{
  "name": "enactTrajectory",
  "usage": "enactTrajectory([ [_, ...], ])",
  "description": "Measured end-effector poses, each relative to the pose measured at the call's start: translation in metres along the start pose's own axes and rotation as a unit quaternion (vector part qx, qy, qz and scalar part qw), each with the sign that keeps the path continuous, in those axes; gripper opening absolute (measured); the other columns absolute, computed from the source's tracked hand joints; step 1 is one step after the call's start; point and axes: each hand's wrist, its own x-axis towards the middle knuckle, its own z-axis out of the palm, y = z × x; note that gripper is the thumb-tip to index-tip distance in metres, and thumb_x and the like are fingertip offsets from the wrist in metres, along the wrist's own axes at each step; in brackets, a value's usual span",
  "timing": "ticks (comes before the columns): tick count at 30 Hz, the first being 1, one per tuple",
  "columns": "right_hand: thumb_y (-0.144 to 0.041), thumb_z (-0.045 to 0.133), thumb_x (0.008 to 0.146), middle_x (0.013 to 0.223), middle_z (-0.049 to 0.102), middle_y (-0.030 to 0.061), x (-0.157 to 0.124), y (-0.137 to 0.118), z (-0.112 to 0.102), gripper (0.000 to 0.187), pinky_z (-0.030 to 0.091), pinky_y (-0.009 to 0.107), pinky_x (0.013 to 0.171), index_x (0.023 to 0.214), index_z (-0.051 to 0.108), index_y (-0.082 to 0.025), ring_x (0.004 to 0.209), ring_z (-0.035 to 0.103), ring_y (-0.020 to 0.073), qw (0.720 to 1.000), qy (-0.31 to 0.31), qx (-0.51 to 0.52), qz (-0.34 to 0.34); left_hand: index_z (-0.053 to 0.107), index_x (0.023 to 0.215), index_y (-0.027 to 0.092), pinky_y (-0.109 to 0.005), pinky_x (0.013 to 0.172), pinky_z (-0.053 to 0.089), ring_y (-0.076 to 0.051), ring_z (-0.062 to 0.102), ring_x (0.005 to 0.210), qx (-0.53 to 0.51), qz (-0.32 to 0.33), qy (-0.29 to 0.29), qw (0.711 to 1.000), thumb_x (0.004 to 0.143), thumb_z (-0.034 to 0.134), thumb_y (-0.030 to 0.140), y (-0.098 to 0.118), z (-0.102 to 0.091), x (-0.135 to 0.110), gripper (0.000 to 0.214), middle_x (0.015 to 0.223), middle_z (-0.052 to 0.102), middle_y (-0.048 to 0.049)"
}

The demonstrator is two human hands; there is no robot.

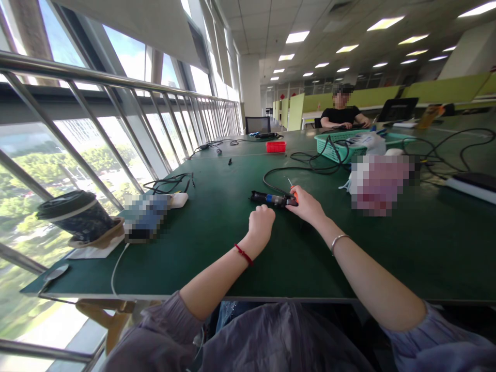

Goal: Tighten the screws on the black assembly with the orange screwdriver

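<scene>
A black cylindrical device (271,199) with a blue band lies crosswise on the green table, a black cable running near its right end. My right hand (310,207) is closed at that end, gripping a small screwdriver (295,195) with an orange handle; its thin shaft points up and away from me. Just below the device, my left hand (261,226) is curled closed, knuckles near the black barrel. Whatever its fingers may hold is hidden from view.
A teal basket (327,147) with cables and plastic bags stands back right, a red box (276,147) farther left. A blurred pink package (382,183) is at right. A lidded cup (73,217) stands at the left edge. Across the table sits a person (341,113).
</scene>
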Motion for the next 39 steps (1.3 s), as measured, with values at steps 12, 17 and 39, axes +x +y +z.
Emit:
enactTrajectory([
  [12, -0.025, 0.069, 0.064, 0.092, 0.065, 0.0030, 0.002, 0.000, -0.003, 0.047, 0.047, 0.030, 0.069, 0.105, 0.048, -0.023, 0.079, 0.062, 0.0192, 0.996, -0.039, 0.085, -0.009, 0.065, 0.084, 0.015, -0.026, 0.072, 0.055, -0.014, 0.066, 0.076, -0.465, -0.012, 0.164, 0.870, 0.077, 0.063, 0.008, -0.040, 0.006, 0.026, 0.010, 0.084, 0.070, -0.0032],
  [17, -0.020, 0.066, 0.064, 0.093, 0.065, 0.0022, -0.003, -0.012, -0.005, 0.046, 0.047, 0.028, 0.071, 0.106, 0.048, -0.022, 0.075, 0.062, 0.0164, 0.989, -0.075, 0.127, -0.014, 0.065, 0.080, 0.015, -0.026, 0.073, 0.056, -0.014, 0.067, 0.077, -0.526, 0.006, 0.144, 0.838, 0.076, 0.064, 0.008, -0.035, 0.015, 0.027, 0.008, 0.083, 0.071, -0.0032],
  [39, -0.018, 0.066, 0.068, 0.103, 0.065, 0.0043, -0.007, -0.022, -0.005, 0.043, 0.048, 0.031, 0.083, 0.108, 0.048, -0.021, 0.088, 0.063, 0.0170, 0.981, -0.096, 0.157, -0.056, 0.065, 0.091, 0.019, -0.026, 0.081, 0.051, -0.016, 0.065, 0.090, -0.222, 0.132, 0.153, 0.954, 0.085, 0.054, 0.005, -0.037, 0.003, 0.016, 0.019, 0.096, 0.070, -0.0022],
])
